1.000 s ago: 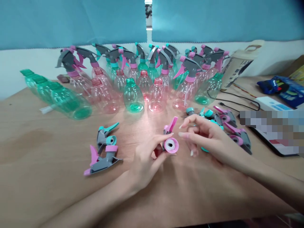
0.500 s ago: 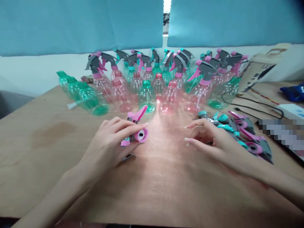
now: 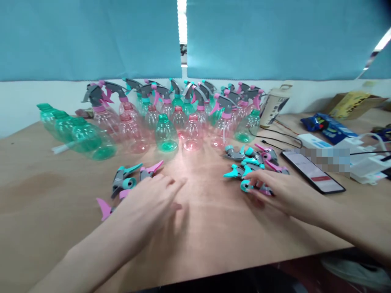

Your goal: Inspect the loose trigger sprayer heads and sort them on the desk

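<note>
My left hand [image 3: 159, 195] is over the table with its fingers apart and nothing visible in them. Beside and partly behind it lie several trigger spray heads, among them a teal-collared spray head [image 3: 124, 181] and a pink-trigger spray head [image 3: 149, 171]. Part of this group is covered by the hand. On the right, my right hand [image 3: 271, 187] pinches a grey-and-teal trigger spray head [image 3: 246, 186] by its teal collar, thumb below and fingers above. More loose spray heads [image 3: 252, 162] lie around and behind those fingers.
Clear pink and green bottles stand in rows at the back, like this green bottle [image 3: 166, 134]; many carry spray heads. Green bottles [image 3: 88, 138] stand at left. To the right are a phone [image 3: 313, 171], black cable [image 3: 284, 142], white power strips [image 3: 363, 158] and a cream container [image 3: 275, 106].
My left hand has let go of the pink-collared spray head, which now lies with the left group. My right hand has closed on a teal-collared spray head. The view has turned right.
</note>
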Motion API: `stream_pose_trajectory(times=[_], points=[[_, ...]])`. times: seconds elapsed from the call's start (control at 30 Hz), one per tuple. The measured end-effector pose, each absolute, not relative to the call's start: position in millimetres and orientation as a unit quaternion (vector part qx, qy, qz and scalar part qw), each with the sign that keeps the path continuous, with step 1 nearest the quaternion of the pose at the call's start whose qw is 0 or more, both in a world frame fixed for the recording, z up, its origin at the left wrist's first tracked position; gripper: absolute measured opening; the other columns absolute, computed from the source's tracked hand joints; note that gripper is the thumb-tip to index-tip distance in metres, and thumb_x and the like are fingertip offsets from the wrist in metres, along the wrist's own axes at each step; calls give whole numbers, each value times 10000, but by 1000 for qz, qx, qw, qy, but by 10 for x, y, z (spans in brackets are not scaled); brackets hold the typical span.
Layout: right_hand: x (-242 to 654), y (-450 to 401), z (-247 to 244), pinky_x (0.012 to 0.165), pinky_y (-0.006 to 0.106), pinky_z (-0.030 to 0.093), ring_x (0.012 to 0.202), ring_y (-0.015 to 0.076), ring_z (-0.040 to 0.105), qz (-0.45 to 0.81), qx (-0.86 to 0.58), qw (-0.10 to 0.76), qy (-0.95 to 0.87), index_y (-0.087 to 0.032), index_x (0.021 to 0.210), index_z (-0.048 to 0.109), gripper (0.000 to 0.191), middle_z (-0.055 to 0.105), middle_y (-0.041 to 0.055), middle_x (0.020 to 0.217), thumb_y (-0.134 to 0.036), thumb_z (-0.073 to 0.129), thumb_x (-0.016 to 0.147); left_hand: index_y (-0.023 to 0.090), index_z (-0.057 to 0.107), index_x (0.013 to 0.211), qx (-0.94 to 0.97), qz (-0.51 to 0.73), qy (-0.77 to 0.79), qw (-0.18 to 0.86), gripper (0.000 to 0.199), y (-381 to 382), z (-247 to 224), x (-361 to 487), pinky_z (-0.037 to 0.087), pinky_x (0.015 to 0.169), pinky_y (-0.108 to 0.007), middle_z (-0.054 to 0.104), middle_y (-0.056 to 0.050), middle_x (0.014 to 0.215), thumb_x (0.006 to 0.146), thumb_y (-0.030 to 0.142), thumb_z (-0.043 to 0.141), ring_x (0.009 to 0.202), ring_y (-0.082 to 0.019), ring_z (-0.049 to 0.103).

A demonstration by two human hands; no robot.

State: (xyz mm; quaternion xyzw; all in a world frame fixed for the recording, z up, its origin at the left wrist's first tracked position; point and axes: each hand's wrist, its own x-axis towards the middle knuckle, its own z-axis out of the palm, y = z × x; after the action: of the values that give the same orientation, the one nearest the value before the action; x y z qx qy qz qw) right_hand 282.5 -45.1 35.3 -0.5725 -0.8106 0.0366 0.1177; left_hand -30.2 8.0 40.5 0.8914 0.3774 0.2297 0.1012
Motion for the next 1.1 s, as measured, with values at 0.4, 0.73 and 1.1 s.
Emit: stream_pose_trajectory(times=[0.4,0.73,1.1], points=[[3225,-470,224,573,280,417,792,208,624,-161,-517,114,-833,-177,948,605,198,654,77,921,-270,431,932,168,591,1073,966,48,248,59,329,-186,257,134,476,920,-445,548,-141,1232,787,303,684,1189,-312,484],[3250,-453,222,665,321,458,869,233,611,-114,-503,84,-853,-164,1003,611,205,642,93,974,-265,451,926,201,542,1206,956,65,276,72,397,-209,246,84,469,937,-465,519,-132,1283,853,377,587,1210,-308,467],[3089,-285,354,593,261,406,860,195,607,-55,-482,37,-874,-218,978,649,254,639,43,954,-52,529,827,234,386,1326,942,82,310,100,470,-201,170,91,474,940,-427,457,-111,1339,892,326,541,1191,-262,489]])
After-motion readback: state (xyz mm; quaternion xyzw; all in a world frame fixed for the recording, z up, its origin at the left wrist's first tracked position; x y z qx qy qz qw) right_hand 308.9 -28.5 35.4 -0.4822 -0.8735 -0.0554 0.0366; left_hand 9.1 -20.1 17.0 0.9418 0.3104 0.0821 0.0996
